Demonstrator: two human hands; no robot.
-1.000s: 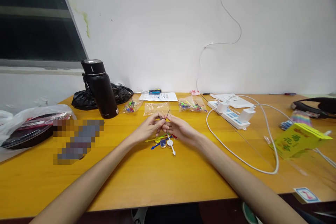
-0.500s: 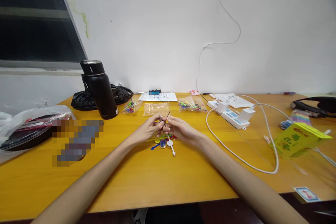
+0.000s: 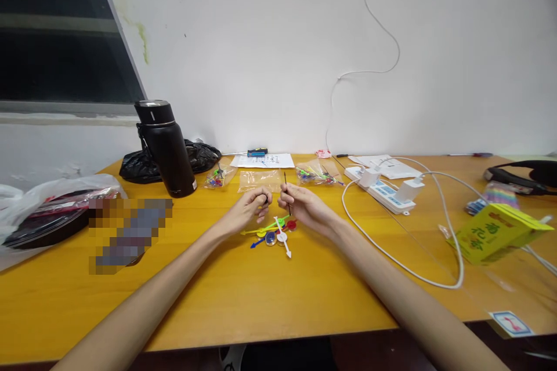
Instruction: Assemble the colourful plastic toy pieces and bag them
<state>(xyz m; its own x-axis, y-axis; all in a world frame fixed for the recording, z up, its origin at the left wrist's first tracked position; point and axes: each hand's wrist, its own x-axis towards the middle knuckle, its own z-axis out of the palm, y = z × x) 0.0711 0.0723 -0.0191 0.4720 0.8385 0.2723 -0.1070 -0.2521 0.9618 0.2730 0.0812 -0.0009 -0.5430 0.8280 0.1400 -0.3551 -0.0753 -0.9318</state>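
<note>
My left hand (image 3: 246, 211) is closed, with a small dark round piece (image 3: 266, 199) pinched at the fingertips. A thin black pointer (image 3: 285, 178) stands nearly upright between the fingers of my right hand (image 3: 307, 207); its lower part is partly hidden by them. The two hands are a little apart. Just below them on the table lie several coloured plastic arrow spinners: a white arrow (image 3: 282, 237), a blue arrow (image 3: 257, 243), a yellow arrow (image 3: 250, 232) and a green one (image 3: 277, 223). A red round piece (image 3: 292, 225) lies by my right hand.
Behind the hands are a flat clear bag (image 3: 260, 181) and two bags of coloured pieces (image 3: 220, 175), (image 3: 319, 173). A black bottle (image 3: 167, 151) stands left. To the right are a power strip (image 3: 385, 191), looping white cables and a yellow box (image 3: 496, 235).
My hands have moved apart from each other. The black pointer is now in my right hand only, more upright, while the small dark piece is in my left. More of the spinners shows.
</note>
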